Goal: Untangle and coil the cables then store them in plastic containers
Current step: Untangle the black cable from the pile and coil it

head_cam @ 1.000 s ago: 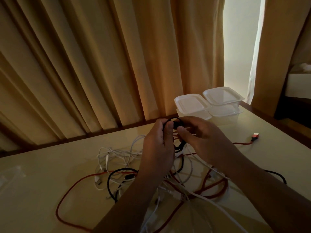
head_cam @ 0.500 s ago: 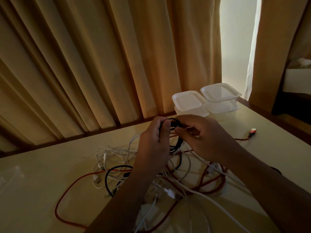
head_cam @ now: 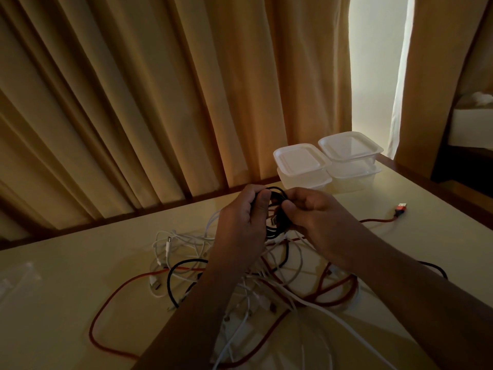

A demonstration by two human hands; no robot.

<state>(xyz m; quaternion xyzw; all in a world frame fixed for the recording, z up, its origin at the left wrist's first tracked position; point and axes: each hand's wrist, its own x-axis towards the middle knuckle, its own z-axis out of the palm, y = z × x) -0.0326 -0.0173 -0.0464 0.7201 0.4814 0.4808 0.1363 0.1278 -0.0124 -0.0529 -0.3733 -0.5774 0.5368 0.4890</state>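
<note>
Black, light and limp, the small coil point(head_cam: 275, 206) we hold above the tangle point(head_cam: 181, 265) on the desk point(head_cam: 66, 295) will likely spring open unless gripped across all its loops, so the fingers point(head_cam: 262, 206) of our left hand point(head_cam: 240, 228) curl round one side and our right hand point(head_cam: 322, 222) pinches the other.

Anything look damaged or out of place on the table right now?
Nothing looks damaged. The only mess is the cable tangle on the table; its red plug lies apart at the right, near the lidded containers.
</note>
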